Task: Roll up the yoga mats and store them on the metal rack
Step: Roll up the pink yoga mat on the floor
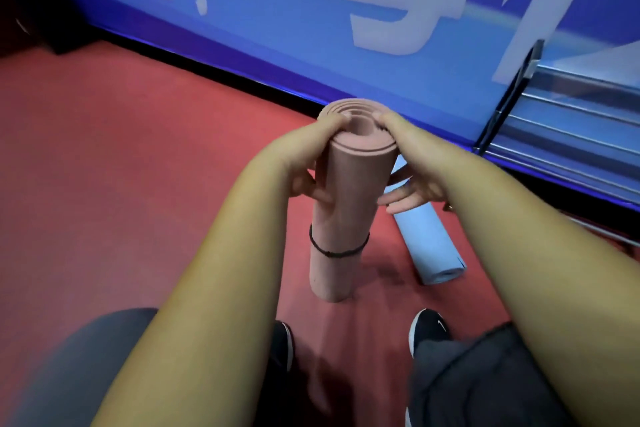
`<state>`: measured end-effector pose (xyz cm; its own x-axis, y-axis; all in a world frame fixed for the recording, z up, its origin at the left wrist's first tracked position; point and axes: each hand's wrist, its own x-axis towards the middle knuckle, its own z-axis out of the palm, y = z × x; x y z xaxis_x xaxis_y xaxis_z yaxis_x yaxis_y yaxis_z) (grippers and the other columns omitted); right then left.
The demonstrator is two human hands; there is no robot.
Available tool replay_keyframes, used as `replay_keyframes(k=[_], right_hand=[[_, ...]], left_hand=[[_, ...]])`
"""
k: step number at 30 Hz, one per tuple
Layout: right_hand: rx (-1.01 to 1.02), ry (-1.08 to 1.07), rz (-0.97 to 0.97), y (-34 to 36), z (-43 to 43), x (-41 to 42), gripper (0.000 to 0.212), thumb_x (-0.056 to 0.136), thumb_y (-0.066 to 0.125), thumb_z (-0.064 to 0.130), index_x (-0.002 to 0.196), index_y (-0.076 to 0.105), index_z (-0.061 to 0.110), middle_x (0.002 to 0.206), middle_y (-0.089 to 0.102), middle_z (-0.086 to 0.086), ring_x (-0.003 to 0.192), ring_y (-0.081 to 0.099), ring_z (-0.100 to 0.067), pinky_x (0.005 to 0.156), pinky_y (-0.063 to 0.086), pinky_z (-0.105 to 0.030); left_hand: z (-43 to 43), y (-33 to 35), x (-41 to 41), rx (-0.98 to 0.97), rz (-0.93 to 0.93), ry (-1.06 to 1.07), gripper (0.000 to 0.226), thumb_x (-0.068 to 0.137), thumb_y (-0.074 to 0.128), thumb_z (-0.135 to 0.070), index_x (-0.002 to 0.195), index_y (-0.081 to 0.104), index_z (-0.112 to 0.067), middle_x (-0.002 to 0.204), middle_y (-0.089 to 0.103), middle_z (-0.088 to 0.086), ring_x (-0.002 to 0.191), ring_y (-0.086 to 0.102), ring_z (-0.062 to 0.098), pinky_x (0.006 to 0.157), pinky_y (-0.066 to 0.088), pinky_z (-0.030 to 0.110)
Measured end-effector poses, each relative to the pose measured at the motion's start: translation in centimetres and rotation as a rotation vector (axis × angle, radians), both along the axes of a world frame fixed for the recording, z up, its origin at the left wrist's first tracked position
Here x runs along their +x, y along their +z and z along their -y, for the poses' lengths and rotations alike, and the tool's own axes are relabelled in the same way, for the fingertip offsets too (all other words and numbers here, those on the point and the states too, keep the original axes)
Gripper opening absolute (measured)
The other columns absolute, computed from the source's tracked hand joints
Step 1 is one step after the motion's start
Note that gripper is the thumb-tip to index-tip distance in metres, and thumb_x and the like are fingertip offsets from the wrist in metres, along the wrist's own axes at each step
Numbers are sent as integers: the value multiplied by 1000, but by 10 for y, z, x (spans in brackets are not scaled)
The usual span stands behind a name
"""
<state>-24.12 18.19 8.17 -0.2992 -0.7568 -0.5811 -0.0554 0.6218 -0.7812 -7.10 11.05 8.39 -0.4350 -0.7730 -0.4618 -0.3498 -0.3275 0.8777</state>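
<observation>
Up stands the pink mat (341,215), left hand (306,163) and right hand (410,166) curled round its top. White lettering on the banner (242,28) is unreadable; a swoosh marks the shoe (427,329).

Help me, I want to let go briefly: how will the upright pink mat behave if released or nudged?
Likely to tip: the pink mat is tall, narrow, standing on one end, steadied by left hand and right hand. Probably stays rolled, since a black band circles it. Once down, it could roll.
</observation>
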Motion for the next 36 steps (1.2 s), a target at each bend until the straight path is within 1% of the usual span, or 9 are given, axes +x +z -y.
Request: replay_keyframes(k=[3, 7, 11, 13, 17, 20, 25, 29, 36], right_hand=[[-65, -21, 70, -4, -16, -5, 59, 88, 66, 71, 135, 60, 37, 144, 55, -19, 80, 80, -46, 72, 67, -47], [-228, 1, 63, -8, -24, -23, 48, 93, 71, 48, 129, 71, 15, 127, 67, -27, 80, 78, -51, 73, 67, -53], [-407, -45, 27, -31, -11, -45, 25, 95, 63, 22, 114, 76, 13, 111, 78, -23, 91, 79, -43, 81, 66, -57], [-434, -47, 15, -56, 5, -56, 36, 85, 65, 16, 119, 75, 20, 113, 78, -20, 96, 77, -34, 85, 64, -54], [-340, -25, -155, -153, 54, -87, 85, 53, 67, 30, 137, 63, 43, 116, 75, -11, 94, 74, -28, 84, 60, -48], [-182, 12, -284, -237, 64, -105, 104, 65, 76, 22, 162, 43, 42, 132, 71, 6, 107, 72, -16, 87, 57, -28], [47, 223, -468, -359, 29, -109, 77, 89, 71, 1, 159, 53, 25, 166, 47, -2, 148, 47, -21, 114, 29, -15], [139, 160, -543, -401, 28, -103, 57, 94, 57, 9, 150, 63, 21, 151, 59, -9, 136, 58, -32, 114, 46, -38], [186, 44, -566, -404, 46, -116, 45, 94, 55, 11, 134, 71, 23, 143, 66, -3, 131, 60, -30, 111, 48, -35]], left_hand=[[-13, 5, -7, -66, 24, 0, 33, 93, 65, -37, 116, 77, -16, 102, 63, 12, 86, 59, 31, 69, 62, 69], [-19, 4, -13, -181, -31, 14, 32, 89, 67, -30, 113, 76, -11, 89, 64, 14, 72, 63, 31, 69, 59, 75], [-6, -19, -35, -278, -180, 89, 37, 80, 70, -24, 117, 71, -25, 97, 76, 0, 82, 72, 16, 70, 63, 46], [7, -46, -53, -274, -234, 131, 55, 74, 68, -12, 127, 65, -25, 99, 74, -1, 78, 70, 11, 65, 57, 29], [31, -139, -88, -295, -53, 93, 88, 71, 62, -2, 152, 43, -31, 130, 66, 0, 109, 69, 19, 88, 59, 37], [33, -227, -111, -358, 203, 23, 78, 88, 62, 1, 159, 36, -18, 143, 62, 10, 123, 63, 28, 89, 45, 28], [16, -368, -132, -281, 603, -351, 48, 99, 61, -11, 142, 40, -3, 126, 67, 27, 114, 64, 48, 78, 39, 41], [8, -411, -139, -373, 605, -303, 47, 93, 64, -8, 138, 52, -7, 127, 60, 20, 106, 63, 44, 83, 45, 46], [27, -414, -149, -433, 577, -226, 44, 91, 52, -4, 133, 64, -12, 132, 58, 14, 112, 62, 41, 91, 49, 45]])
